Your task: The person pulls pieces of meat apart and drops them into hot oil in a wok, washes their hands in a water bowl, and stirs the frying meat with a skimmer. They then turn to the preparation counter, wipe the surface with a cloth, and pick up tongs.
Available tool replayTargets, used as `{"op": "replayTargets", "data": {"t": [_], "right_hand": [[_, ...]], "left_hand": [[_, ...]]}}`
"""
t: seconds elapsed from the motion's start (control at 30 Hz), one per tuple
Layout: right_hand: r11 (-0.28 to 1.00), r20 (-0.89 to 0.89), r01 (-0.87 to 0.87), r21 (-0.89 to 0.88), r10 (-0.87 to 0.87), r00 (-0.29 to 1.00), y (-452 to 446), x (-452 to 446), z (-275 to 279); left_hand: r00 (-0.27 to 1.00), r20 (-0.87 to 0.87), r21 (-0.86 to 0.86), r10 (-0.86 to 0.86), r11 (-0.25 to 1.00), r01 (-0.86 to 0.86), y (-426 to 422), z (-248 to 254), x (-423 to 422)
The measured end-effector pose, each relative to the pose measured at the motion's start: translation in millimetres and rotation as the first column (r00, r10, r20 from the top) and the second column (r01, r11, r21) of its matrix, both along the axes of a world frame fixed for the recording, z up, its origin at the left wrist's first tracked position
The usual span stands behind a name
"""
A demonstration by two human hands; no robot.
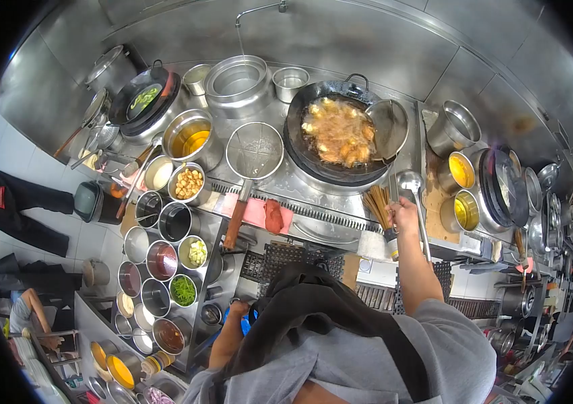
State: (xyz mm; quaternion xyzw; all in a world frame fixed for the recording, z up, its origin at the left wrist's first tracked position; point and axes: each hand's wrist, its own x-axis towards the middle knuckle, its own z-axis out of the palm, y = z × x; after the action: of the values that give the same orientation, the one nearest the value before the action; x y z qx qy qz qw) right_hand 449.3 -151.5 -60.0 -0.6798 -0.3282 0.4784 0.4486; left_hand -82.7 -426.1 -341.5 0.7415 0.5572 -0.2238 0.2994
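Note:
My right hand (pixel 404 214) is closed around the handle of a round skimmer (pixel 390 131). The skimmer's bowl rests over the right rim of a large black wok (pixel 294 141). Browned, battered pieces of food (pixel 339 131) bubble in oil inside the wok. Beside my right hand are a bamboo wok brush (pixel 375 204) and a steel ladle (pixel 409 180). Low on my left side is my left hand (pixel 238 310), close to something blue (pixel 248 320); its fingers are mostly hidden.
A wire strainer (pixel 255 149) with a wooden handle lies left of the wok. Further left are a pot of yellow oil (pixel 191 138) and several steel containers of sauces, chopped greens (pixel 183 289) and fried pieces (pixel 188 183). Another wok (pixel 502 188) stands at right. A person's arm (pixel 34 310) shows far left.

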Motion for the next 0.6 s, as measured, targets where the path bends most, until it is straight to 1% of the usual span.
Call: {"op": "replayTargets", "data": {"t": [0.03,0.07,0.1,0.13,0.17,0.2,0.23,0.27,0.3,0.33,0.37,0.4,0.43,0.47,0.5,0.53,0.6], "right_hand": [[1.0,-0.001,0.002,0.001,-0.002,1.0,-1.5,-0.3,1.3],[0.999,-0.095,0.039,0.01,-0.038,0.995,-3.5,-0.6,3.2],[0.997,-0.188,0.077,0.014,-0.073,0.979,-5.7,-2.3,5.4],[0.997,-0.191,0.079,0.013,-0.075,0.979,-6.3,-0.5,2.8],[0.995,-0.198,0.089,0.037,-0.08,0.977,-6.1,4.0,-0.8],[0.993,-0.206,0.099,0.062,-0.085,0.975,-5.5,8.5,-2.3],[0.993,-0.207,0.1,0.063,-0.085,0.975,-4.6,12.2,0.0],[0.993,-0.051,0.049,0.108,-0.044,0.998,-4.0,16.4,2.6],[0.99,0.107,-0.007,0.143,-0.008,0.994,-3.8,18.6,4.6],[0.99,0.107,-0.004,0.142,-0.011,0.994,-2.2,19.6,5.3],[0.992,0.283,-0.017,0.121,-0.018,0.959,0.9,20.6,6.6],[0.995,0.45,-0.028,0.099,-0.02,0.893,4.2,21.4,7.9],[0.995,0.45,-0.027,0.1,-0.022,0.893,9.1,27.5,0.0],[0.977,0.63,-0.079,0.196,-0.064,0.774,13.9,35.1,-12.0],[0.95,0.774,-0.15,0.274,-0.125,0.62,15.5,40.3,-20.8],[0.95,0.775,-0.151,0.273,-0.124,0.619,14.7,38.8,-18.3],[0.969,0.635,-0.039,0.245,-0.13,0.762,12.0,33.4,-9.7]], "left_hand": [[0.998,0.007,0.02,-0.056,0.998,0.056,3.0,3.2,-1.0],[0.994,0.011,0.04,-0.113,0.993,0.112,6.2,6.9,-3.2],[0.993,0.009,0.038,-0.114,0.993,0.114,15.2,19.8,2.0],[0.974,-0.038,-0.12,0.223,0.967,-0.226,27.9,34.6,12.9],[0.922,-0.078,-0.198,0.378,0.901,-0.386,32.3,41.6,15.5],[0.843,-0.135,-0.248,0.52,0.806,-0.537,36.7,48.9,18.3],[0.894,-0.063,-0.216,0.444,0.868,-0.447,37.3,40.6,12.4],[0.933,0.006,-0.176,0.359,0.919,-0.353,37.4,32.2,7.0],[0.934,0.005,-0.177,0.358,0.919,-0.351,36.0,16.9,0.6],[0.982,-0.003,-0.094,0.188,0.978,-0.188,35.1,-1.2,-6.2],[1.0,-0.026,-0.011,0.014,1.0,-0.014,34.6,-13.9,-11.8],[1.0,-0.026,-0.009,0.011,1.0,-0.011,33.8,-21.2,-16.4],[0.998,0.068,0.024,0.011,1.0,-0.013,33.1,-24.7,-19.5],[0.987,0.162,0.054,0.009,0.998,-0.018,30.7,-28.5,-21.9],[0.987,0.163,0.051,0.009,0.999,-0.018,29.2,-26.8,-19.4],[0.952,0.135,-0.095,0.275,0.96,-0.264,30.0,-23.1,-14.0],[0.852,0.071,-0.229,0.519,0.84,-0.492,30.0,-14.1,-7.1]]}}
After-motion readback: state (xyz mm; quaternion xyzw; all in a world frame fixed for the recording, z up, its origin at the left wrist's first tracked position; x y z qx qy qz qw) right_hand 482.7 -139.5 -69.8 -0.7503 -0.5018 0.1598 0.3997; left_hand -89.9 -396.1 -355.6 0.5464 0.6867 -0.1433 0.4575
